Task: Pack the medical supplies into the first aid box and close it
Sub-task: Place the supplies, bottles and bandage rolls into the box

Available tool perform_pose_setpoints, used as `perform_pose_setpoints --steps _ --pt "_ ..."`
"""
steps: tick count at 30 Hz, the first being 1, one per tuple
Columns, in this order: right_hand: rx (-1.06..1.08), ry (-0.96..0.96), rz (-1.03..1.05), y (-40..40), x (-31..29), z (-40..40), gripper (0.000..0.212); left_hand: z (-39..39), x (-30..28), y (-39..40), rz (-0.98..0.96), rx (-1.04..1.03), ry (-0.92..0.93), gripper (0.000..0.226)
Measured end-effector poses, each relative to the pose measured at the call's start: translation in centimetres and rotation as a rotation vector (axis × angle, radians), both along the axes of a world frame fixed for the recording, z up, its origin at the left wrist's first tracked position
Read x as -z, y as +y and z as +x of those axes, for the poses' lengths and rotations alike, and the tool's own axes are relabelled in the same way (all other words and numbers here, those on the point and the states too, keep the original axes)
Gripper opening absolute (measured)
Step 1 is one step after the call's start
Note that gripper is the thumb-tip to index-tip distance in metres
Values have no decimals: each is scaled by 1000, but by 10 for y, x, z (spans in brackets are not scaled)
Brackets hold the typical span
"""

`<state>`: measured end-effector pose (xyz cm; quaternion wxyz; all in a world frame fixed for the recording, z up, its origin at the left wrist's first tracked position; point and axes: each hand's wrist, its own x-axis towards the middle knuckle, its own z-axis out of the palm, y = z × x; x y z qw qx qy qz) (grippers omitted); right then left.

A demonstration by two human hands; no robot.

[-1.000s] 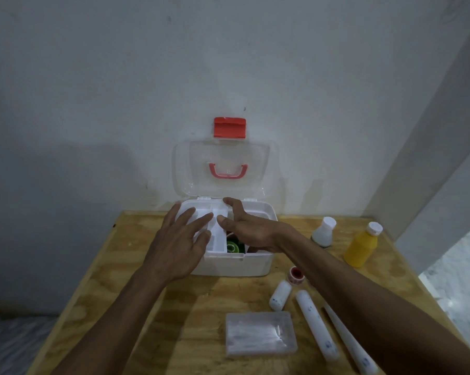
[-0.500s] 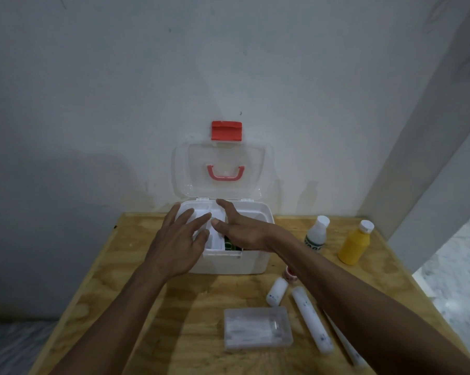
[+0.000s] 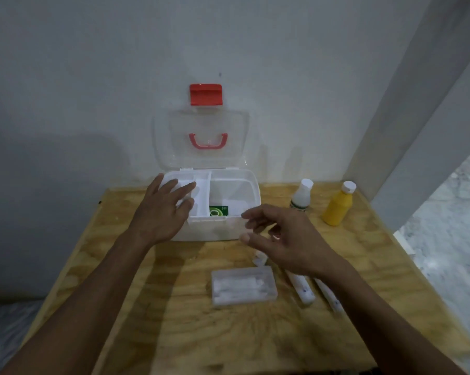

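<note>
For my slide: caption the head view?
Left hand on the open first aid box; empty right hand hovers above supplies.

Right hand (image 3: 288, 239) motion-blurred, hides tube (image 3: 300, 286) tops; green packet (image 3: 218, 211) print unreadable.

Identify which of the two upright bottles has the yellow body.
The yellow bottle, rightmost near the table's far right corner; the white bottle beside it is pale.

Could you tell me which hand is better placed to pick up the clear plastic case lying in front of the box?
Right: the right hand hovers open just above the clear case, while the left hand rests on the box tray.
</note>
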<state>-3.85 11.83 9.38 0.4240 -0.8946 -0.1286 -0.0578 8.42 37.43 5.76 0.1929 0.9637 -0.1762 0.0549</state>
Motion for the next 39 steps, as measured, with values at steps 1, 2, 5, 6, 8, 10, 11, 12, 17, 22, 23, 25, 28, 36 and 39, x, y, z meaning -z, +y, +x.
perform_pose_setpoints --steps 1,2,5,6,8,10,11,12,17,22,23,25,28,36,39 --pt "2 30 -36 -3 12 -9 41 0 0 0 7 6 -10 62" --pt "9 56 -76 -6 23 -18 45 2 1 0 15 15 -18 62" --pt "36 57 -177 -15 51 -40 53 4 1 0 23 39 -45 60" --pt "42 49 -196 -17 57 -45 55 4 1 0 24 46 -55 60" --pt "37 18 -247 -21 68 -47 60 4 0 -1 28 57 -68 59" --pt "40 32 -311 -21 74 -46 67 5 0 0 29 64 -73 60" --pt "45 58 -332 -21 76 -45 71 6 0 0 33 70 -80 62" --pt "45 81 -337 -20 77 -45 76 7 1 1 37 73 -82 64" --pt "54 118 -280 -13 81 -46 87 3 -2 0 29 65 -79 60" --pt "64 114 -275 -11 83 -47 85 -1 -6 -3 8 50 -65 58" --pt "64 108 -279 -11 83 -47 85 -3 -8 -4 1 48 -63 58" --pt "60 80 -282 -9 80 -50 83 -7 -11 -5 -12 43 -57 59" --pt "67 37 -228 -8 73 -55 74 -10 -13 -7 -26 31 -31 60" --pt "111 -218 27 -21 13 -46 61 -3 -5 -2 -3 -1 -10 59" --pt "179 -306 36 -24 -19 -19 59 -6 -7 -4 -14 -6 5 60"
